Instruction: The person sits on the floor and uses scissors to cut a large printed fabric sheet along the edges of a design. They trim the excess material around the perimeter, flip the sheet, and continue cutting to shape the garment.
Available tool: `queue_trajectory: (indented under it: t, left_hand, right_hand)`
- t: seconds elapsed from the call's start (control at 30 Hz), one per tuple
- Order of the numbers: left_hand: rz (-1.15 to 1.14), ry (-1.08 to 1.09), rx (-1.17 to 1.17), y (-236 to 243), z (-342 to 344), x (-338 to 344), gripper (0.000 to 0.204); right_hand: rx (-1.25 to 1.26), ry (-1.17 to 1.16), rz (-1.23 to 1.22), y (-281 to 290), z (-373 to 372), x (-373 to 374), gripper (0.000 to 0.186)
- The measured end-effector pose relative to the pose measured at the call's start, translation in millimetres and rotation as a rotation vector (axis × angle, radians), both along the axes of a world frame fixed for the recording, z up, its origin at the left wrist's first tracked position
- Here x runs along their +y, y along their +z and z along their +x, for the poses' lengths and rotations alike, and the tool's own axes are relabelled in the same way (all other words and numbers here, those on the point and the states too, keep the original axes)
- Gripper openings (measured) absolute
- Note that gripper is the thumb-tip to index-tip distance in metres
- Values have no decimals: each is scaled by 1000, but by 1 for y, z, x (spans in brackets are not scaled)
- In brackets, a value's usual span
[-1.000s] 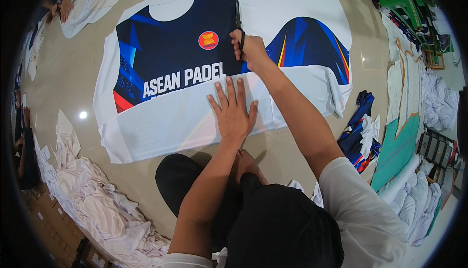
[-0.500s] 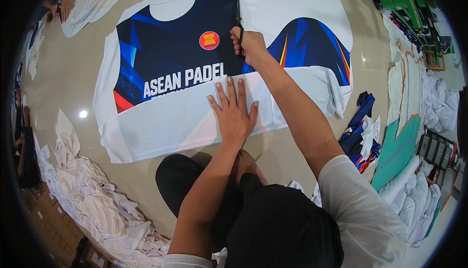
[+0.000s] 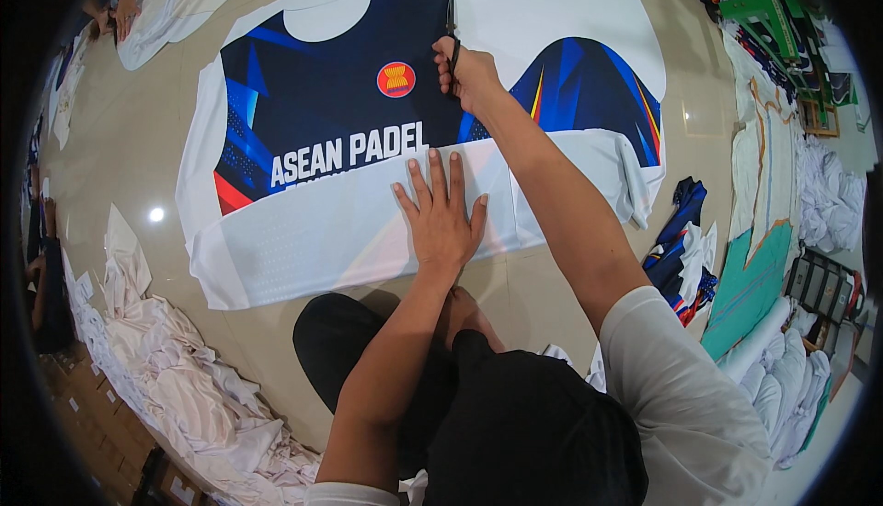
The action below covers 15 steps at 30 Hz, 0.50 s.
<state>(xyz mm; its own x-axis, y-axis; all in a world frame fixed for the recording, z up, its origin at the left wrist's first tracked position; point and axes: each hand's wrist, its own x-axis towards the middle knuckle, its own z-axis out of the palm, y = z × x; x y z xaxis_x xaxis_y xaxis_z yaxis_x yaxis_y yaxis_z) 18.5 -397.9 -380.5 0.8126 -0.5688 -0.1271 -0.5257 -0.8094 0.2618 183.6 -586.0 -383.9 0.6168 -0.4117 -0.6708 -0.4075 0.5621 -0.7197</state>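
A printed jersey panel, dark navy with blue shapes and a round red badge, lies on the floor as part of a wide white-edged fabric sheet. Its lower part is folded over, pale back side up. On that fold my left hand lies flat, fingers spread. My right hand grips black-handled scissors, their blades pointing away from me along the panel's right edge. Right of them is a rounded blue sleeve-shaped print on the same sheet.
Crumpled pale fabric lies along the left. At right are dark printed scraps, green and white cloth and white bundles. A green metal frame stands far right. Another person's hand rests on white cloth at far left.
The scissors and my right hand have shifted very slightly, with more of the blades now showing along the panel's edge. My left hand stays in place on the fold.
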Motion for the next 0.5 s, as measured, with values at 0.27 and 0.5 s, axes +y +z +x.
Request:
queue_trajectory:
  t: [0.27,0.5]
  left_hand:
    - [-11,2,15,-2,0,2,79]
    - [-63,0,19,-2,0,1,79]
  right_hand:
    - [-14,-41,-17,-8,3,2,24]
    - [-38,-54,50,-5,18,-15,26]
